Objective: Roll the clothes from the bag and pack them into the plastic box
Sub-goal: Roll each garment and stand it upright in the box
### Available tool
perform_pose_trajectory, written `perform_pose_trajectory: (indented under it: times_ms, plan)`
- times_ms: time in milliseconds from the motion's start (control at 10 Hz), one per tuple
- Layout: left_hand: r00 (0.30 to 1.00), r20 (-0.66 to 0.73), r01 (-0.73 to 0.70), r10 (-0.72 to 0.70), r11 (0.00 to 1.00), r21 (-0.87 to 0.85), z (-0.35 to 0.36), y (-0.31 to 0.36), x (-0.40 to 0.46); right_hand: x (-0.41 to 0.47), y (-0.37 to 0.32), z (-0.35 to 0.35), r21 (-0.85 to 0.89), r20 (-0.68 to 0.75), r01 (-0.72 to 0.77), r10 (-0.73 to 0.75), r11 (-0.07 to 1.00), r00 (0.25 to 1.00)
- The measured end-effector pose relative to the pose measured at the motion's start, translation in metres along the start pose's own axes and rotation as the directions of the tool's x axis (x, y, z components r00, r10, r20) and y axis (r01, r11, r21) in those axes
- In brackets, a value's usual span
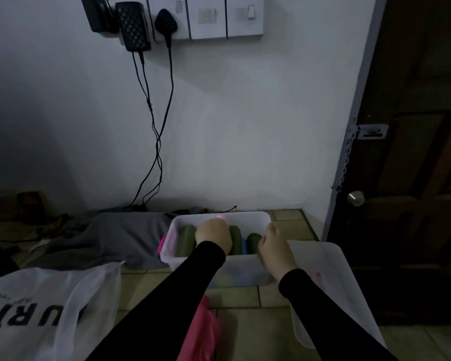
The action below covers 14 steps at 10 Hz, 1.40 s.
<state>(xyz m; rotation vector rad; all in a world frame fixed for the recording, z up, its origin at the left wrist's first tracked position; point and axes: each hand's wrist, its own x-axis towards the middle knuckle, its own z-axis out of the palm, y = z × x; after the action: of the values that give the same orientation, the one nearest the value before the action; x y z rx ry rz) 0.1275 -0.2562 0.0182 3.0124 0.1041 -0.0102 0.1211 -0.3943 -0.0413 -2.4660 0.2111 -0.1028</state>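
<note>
while both black-sleeved arms reach forward over the tiled floor point(235, 295), the plastic box point(245, 272) sits on it near the wall, open-topped and translucent white. inside it three dark green rolls point(186, 239) stand side by side, with a strip of blue cloth point(244, 244) showing between the second and third. the left hand point(214, 237) is down inside the box, knuckles up and fingers curled under onto the rolls; what it grips, if anything, cannot be told. the right hand point(275, 250) rests over the box's right near corner, fingers loosely bent against the rim. one clear lid point(331, 282) lies on the floor just right of the box. one white bag point(44, 308) with dark lettering lies at lower left. a pink garment point(201, 332) lies between the arms, and grey cloth point(110, 238) is heaped left of the box.
</note>
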Motion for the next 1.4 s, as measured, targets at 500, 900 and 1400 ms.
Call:
perform_pose_trajectory:
  times_ms: [500, 900, 1400]
  plan:
    - [0.995, 0.043, 0.104, -0.094, 0.885, -0.454, 0.006, -0.001, 0.002, -0.001, 0.002, 0.005, -0.001, -0.029, 0.015, -0.015, 1.000, 0.999]
    - [0.979, 0.202, -0.031, 0.011, 0.995, 0.091, 0.017, 0.031, 0.016, 0.000, -0.001, -0.002, -0.013, 0.018, -0.006, 0.007, 1.000, 1.000]
    - [0.957, 0.208, -0.246, 0.201, 0.945, 0.215, 0.029, 0.020, 0.012, -0.007, 0.001, -0.004, 0.117, -0.036, 0.061, -0.057, 0.991, 0.998]
